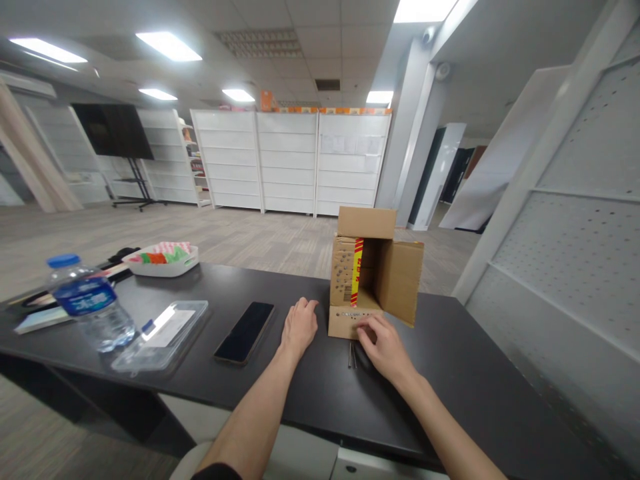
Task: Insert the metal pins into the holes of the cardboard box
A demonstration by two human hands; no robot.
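Observation:
An open cardboard box (343,273) stands on the dark table, with its flaps folded out. Dots or small holes mark its left panel and front flap, and yellow-red tape runs down the left panel's edge. My right hand (381,343) is at the front flap, thumb and fingers pinched together; what they hold, if anything, is too small to make out. Just below the flap, thin metal pins (353,355) lie on the table by that hand. My left hand (300,327) rests on the table left of the box, holding nothing, its fingers loosely bent and the thumb apart.
A black phone (245,332) lies left of my left hand. Farther left are a clear plastic case (165,333), a water bottle (90,300) and a white basket (167,265) with colourful contents. A perforated panel (575,280) stands close on the right.

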